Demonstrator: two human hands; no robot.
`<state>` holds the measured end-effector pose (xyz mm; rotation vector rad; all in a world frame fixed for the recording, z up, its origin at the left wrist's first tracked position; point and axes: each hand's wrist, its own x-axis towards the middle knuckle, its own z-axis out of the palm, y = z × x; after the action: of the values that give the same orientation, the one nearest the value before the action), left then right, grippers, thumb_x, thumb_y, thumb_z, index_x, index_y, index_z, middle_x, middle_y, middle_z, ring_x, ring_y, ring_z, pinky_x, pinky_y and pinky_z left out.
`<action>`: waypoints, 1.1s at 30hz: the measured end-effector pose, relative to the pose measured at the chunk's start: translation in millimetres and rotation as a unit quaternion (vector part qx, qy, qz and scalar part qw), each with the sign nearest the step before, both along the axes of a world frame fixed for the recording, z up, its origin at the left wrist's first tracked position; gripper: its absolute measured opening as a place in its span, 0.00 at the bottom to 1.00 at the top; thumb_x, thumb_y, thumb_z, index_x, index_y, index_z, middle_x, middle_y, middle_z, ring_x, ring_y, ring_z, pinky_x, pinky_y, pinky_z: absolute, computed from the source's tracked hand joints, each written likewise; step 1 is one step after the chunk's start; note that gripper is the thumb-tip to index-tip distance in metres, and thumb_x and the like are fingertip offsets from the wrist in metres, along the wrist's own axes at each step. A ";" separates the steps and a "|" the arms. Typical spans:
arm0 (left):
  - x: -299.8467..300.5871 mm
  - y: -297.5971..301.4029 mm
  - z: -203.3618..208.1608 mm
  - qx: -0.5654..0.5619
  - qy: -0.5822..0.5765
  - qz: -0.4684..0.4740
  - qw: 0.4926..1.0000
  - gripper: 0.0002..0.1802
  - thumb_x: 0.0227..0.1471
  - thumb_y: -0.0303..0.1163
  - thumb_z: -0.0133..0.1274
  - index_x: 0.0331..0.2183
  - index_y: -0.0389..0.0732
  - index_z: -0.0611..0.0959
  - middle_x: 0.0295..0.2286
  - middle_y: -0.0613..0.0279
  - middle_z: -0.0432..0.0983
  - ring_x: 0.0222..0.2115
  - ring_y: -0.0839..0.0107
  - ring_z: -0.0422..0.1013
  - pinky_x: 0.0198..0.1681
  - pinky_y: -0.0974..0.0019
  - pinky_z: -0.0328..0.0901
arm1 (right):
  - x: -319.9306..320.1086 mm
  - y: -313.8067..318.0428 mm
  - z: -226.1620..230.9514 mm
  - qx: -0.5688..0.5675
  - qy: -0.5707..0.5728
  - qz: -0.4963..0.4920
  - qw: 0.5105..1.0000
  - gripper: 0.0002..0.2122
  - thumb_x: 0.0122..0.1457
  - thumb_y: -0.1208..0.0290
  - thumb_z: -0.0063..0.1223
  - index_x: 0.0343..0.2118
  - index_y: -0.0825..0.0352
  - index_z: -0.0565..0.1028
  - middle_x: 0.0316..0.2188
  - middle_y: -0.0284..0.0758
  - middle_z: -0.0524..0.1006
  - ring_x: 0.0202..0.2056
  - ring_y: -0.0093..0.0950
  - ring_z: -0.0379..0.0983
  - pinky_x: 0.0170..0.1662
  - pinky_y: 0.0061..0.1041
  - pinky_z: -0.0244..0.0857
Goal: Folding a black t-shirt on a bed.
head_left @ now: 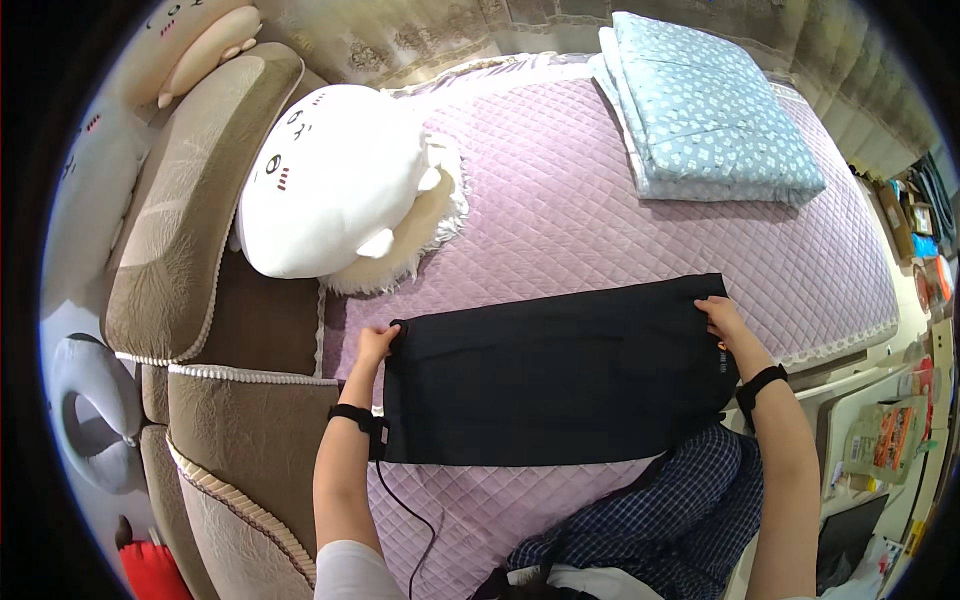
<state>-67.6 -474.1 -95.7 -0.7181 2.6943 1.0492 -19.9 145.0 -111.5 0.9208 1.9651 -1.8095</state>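
Landmark: white plush toy (340, 185), rounded and smooth, lying on the pink bed cover (540, 180).
Black cloth position: the black cloth (550, 380) lies to the right of the plush toy and on the wearer's side of it, apart from it, spread as a long rectangle.
Left grip: left hand (375, 346) clamped on the cloth's upper left corner, thumb and fingers together.
Right grip: right hand (727, 322) appears clamped on the right edge below the upper corner; its underside contact is hidden.
Handling, judged: light, soft and limp; likely to sag between the hands; not fragile. Slipperiness cannot be told.
Hold points, judged: the two upper corners, pinched through all layers; layer count is not visible.
Cloth finish: matte, finely woven or knitted in look, shallow creases, small orange and pale mark near the right edge.
Bed cover texture: diamond quilting, padded, beneath and around the plush toy.
Blue folded quilt (715, 115): white floral print, thick, soft-edged block, well to the right of the plush toy.
Brown sofa cushion (185, 215): embossed fabric, corded trim, just left of the plush toy.
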 end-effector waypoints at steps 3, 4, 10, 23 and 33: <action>-6.3 -11.8 10.3 0.020 -0.032 -0.005 0.999 0.27 0.36 0.48 0.58 0.23 0.28 0.78 0.14 0.58 0.70 0.13 0.71 0.68 0.15 0.70 0.66 | -12.4 -13.2 -4.3 0.018 -0.018 -0.078 0.997 0.06 0.49 0.69 0.49 0.30 0.64 0.71 0.26 0.31 0.71 0.30 0.23 0.67 0.33 0.25 0.60; -12.7 11.3 10.5 -0.011 -0.092 -0.001 0.996 0.27 0.37 0.49 0.58 0.23 0.30 0.79 0.14 0.58 0.70 0.14 0.70 0.69 0.16 0.70 0.66 | -12.6 3.2 -10.2 0.030 -0.022 -0.087 0.995 0.06 0.49 0.69 0.49 0.30 0.64 0.71 0.26 0.31 0.71 0.30 0.23 0.67 0.33 0.25 0.60; -12.9 18.2 -3.6 -0.154 -0.124 -0.102 0.975 0.14 0.38 0.36 0.52 0.19 0.32 0.77 0.16 0.50 0.73 0.15 0.65 0.71 0.22 0.65 0.66 | -14.5 15.1 -17.8 -0.085 -0.051 -0.088 0.991 0.20 0.47 0.70 0.51 0.45 0.67 0.64 0.38 0.36 0.70 0.38 0.29 0.66 0.40 0.31 0.58; -28.5 -41.0 -27.6 0.276 0.061 0.263 0.922 0.14 0.42 0.27 0.49 0.33 0.29 0.71 0.30 0.50 0.68 0.33 0.59 0.67 0.30 0.54 0.66 | -17.6 2.6 -26.5 0.005 0.019 -0.078 0.997 0.19 0.46 0.74 0.51 0.43 0.68 0.66 0.30 0.33 0.69 0.30 0.23 0.64 0.30 0.21 0.58; -39.5 -49.0 2.7 0.179 0.006 0.139 0.974 0.20 0.42 0.26 0.53 0.41 0.40 0.73 0.35 0.58 0.71 0.33 0.68 0.68 0.34 0.65 0.62 | -44.5 -20.1 2.6 0.080 -0.021 0.029 0.996 0.19 0.47 0.71 0.54 0.43 0.73 0.67 0.35 0.41 0.70 0.35 0.28 0.67 0.36 0.25 0.61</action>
<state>-107.0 -523.1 -93.0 -1.0313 2.3581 1.5540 -64.4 124.8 -108.9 0.9323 2.1120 -1.6071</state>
